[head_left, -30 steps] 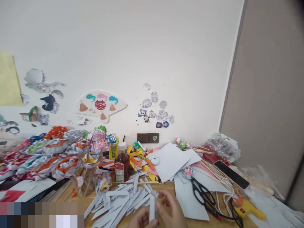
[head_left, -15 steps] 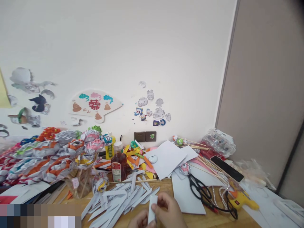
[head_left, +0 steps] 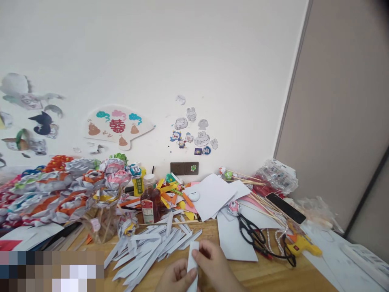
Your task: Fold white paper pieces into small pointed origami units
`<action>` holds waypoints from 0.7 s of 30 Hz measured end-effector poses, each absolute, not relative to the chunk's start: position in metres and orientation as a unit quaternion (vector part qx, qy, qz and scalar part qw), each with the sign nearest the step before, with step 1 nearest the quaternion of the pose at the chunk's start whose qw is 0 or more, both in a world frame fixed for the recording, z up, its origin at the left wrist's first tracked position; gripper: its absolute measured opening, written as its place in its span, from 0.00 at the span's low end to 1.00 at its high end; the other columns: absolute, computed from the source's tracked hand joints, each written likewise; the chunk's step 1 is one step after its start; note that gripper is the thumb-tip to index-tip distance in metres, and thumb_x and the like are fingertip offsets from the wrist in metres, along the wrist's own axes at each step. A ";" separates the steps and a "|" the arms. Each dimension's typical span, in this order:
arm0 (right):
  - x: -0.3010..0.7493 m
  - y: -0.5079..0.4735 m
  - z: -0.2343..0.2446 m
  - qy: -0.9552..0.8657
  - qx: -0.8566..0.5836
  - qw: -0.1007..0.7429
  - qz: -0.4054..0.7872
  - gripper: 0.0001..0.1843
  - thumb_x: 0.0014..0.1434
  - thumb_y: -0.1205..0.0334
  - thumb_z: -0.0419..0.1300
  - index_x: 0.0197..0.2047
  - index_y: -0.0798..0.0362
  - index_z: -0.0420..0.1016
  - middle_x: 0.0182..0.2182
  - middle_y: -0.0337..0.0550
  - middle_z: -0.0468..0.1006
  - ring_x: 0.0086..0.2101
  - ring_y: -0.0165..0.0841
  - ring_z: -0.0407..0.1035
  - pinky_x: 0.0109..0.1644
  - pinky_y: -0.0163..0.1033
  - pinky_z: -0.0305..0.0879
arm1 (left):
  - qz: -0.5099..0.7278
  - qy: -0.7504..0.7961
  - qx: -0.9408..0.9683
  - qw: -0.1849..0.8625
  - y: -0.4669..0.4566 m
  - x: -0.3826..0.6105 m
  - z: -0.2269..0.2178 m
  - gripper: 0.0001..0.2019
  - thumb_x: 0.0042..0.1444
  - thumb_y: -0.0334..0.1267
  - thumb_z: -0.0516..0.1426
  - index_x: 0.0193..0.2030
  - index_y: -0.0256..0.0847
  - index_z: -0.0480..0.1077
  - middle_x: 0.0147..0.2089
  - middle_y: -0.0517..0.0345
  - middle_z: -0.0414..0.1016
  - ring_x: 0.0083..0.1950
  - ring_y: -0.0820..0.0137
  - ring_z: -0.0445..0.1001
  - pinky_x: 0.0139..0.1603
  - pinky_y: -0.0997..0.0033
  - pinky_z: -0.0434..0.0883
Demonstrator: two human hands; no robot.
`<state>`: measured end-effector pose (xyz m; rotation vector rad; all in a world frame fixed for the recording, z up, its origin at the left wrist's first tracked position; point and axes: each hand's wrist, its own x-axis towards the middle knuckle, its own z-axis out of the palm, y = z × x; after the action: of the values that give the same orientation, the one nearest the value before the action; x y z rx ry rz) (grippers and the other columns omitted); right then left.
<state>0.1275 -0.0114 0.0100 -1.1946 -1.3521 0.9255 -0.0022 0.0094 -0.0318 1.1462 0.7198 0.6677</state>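
Head | left hand [head_left: 177, 276], right hand [head_left: 213, 261]: pinching white paper strip [head_left: 191, 264] | lower end cropped by frame

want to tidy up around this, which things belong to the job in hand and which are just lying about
Likely part of the job:
white paper strip, held by left hand and right hand
pile of white strips

Apparently just lying about, untouched:
black smartphone
bottle of reddish liquid
yellow glue gun
black-handled scissors

two hands [head_left: 213, 259], one held strip [head_left: 192, 265], one phone [head_left: 285, 208], one glue gun [head_left: 305, 245]
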 end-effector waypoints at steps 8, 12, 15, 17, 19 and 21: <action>0.126 -0.013 0.011 -0.560 -0.511 0.530 0.380 0.12 0.48 0.62 0.53 0.18 0.52 0.54 0.17 0.30 0.53 0.21 0.27 0.51 0.26 0.33 0.50 | 0.297 0.337 0.511 0.733 0.006 -0.002 -0.023 0.20 0.38 0.54 0.61 0.25 0.39 0.62 0.15 0.62 0.74 0.16 0.76 0.67 0.19 0.79 0.60; 0.127 -0.013 0.010 -0.567 -0.512 0.524 0.376 0.13 0.49 0.60 0.53 0.18 0.51 0.53 0.17 0.31 0.54 0.21 0.28 0.51 0.26 0.34 0.49 | 0.299 0.332 0.513 0.733 0.006 -0.001 -0.024 0.20 0.38 0.55 0.60 0.24 0.39 0.62 0.14 0.63 0.73 0.15 0.77 0.66 0.19 0.79 0.59; 0.127 -0.013 0.010 -0.568 -0.509 0.528 0.374 0.14 0.49 0.58 0.53 0.18 0.51 0.53 0.17 0.31 0.54 0.21 0.27 0.51 0.25 0.33 0.49 | 0.300 0.338 0.511 0.731 0.006 -0.001 -0.024 0.21 0.38 0.55 0.60 0.24 0.38 0.63 0.14 0.63 0.73 0.15 0.77 0.66 0.18 0.80 0.59; 0.128 -0.013 0.010 -0.565 -0.506 0.531 0.377 0.15 0.49 0.56 0.53 0.18 0.52 0.53 0.17 0.31 0.54 0.21 0.27 0.50 0.25 0.33 0.48 | 0.302 0.343 0.515 0.726 0.006 -0.001 -0.024 0.21 0.37 0.55 0.61 0.24 0.38 0.63 0.14 0.63 0.72 0.15 0.76 0.66 0.18 0.79 0.59; 0.128 -0.012 0.010 -0.560 -0.502 0.532 0.388 0.15 0.48 0.54 0.54 0.18 0.52 0.54 0.17 0.31 0.54 0.21 0.27 0.50 0.25 0.33 0.48 | 0.306 0.349 0.518 0.719 0.005 -0.001 -0.023 0.21 0.37 0.55 0.61 0.24 0.38 0.63 0.14 0.63 0.72 0.15 0.76 0.66 0.18 0.78 0.59; 0.128 -0.012 0.008 -0.556 -0.497 0.534 0.398 0.16 0.48 0.53 0.54 0.18 0.52 0.55 0.17 0.31 0.55 0.21 0.28 0.51 0.25 0.32 0.49 | 0.310 0.355 0.518 0.714 0.004 0.000 -0.023 0.21 0.37 0.55 0.61 0.24 0.39 0.62 0.14 0.63 0.72 0.15 0.76 0.66 0.19 0.78 0.60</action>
<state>0.1276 -0.0119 0.0083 -1.1835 -1.3242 0.9492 -0.0001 0.0040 -0.0226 1.1466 0.7867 0.6873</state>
